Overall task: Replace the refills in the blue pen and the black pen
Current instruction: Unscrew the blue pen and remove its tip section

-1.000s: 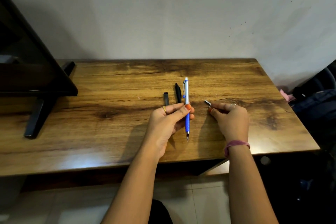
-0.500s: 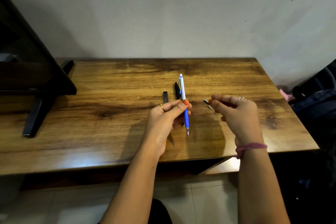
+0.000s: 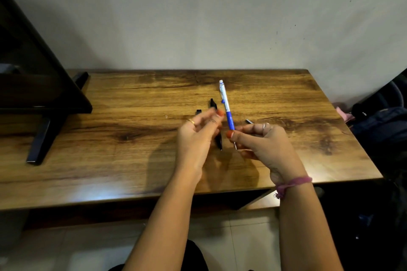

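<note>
The blue pen (image 3: 226, 108) stands nearly upright above the wooden table (image 3: 136, 138), white cap end up and metal tip down. My right hand (image 3: 264, 147) pinches its lower blue grip between thumb and fingers. My left hand (image 3: 197, 136) holds the barrel at mid-height with its fingertips. The black pen (image 3: 213, 104) lies flat on the table, half hidden behind my left hand. A small black piece (image 3: 198, 112) sits left of the black pen. A short dark and silver piece (image 3: 248, 121) shows just beyond my right hand's fingers.
A black monitor on a stand (image 3: 41, 103) fills the table's left end. The wall runs along the far edge. A dark bag (image 3: 383, 123) and a pink cloth sit off the table's right side. Tiled floor lies below the near edge.
My right hand left the small silver piece and came left to take the blue pen's lower end. The pen rose and tilted, and my left hand moved up the barrel.
</note>
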The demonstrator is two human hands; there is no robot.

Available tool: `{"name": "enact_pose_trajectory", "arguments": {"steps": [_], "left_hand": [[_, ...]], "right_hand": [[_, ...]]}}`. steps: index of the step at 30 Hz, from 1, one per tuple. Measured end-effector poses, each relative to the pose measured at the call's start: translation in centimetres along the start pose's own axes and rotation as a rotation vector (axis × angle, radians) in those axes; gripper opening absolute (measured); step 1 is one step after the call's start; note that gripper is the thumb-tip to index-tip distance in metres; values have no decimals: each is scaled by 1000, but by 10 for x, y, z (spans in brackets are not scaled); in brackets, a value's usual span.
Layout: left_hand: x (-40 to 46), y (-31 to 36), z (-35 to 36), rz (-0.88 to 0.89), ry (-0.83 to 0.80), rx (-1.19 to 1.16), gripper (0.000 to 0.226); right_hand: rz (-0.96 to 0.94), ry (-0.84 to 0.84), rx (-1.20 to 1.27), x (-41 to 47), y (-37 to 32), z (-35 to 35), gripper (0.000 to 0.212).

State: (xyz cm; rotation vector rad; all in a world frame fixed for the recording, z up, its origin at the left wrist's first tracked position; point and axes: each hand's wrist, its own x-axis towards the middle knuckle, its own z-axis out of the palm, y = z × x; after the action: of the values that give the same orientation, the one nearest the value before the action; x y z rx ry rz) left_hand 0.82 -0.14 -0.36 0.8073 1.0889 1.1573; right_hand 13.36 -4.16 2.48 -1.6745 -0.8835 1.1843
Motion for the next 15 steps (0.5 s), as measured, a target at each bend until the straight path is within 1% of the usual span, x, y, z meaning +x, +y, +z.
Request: {"name": "enact_pose_trajectory", "arguments": {"steps": [2, 5, 8, 11, 15], "left_hand": [[5, 6, -10, 67, 102, -11, 13], [10, 13, -27, 130, 216, -2, 10], [11, 14, -34, 162, 267, 32, 12], [10, 14, -34, 161, 273, 55, 13], [10, 14, -32, 156, 268, 63, 13]], "right_hand": [[-13, 116, -70, 5, 4, -3, 9], [-16, 249, -311, 14, 11, -8, 10], [15, 260, -428, 17, 16, -4, 13], [4, 270, -572, 17, 18, 1, 11], [6, 298, -629, 16, 16, 1, 16]]}}
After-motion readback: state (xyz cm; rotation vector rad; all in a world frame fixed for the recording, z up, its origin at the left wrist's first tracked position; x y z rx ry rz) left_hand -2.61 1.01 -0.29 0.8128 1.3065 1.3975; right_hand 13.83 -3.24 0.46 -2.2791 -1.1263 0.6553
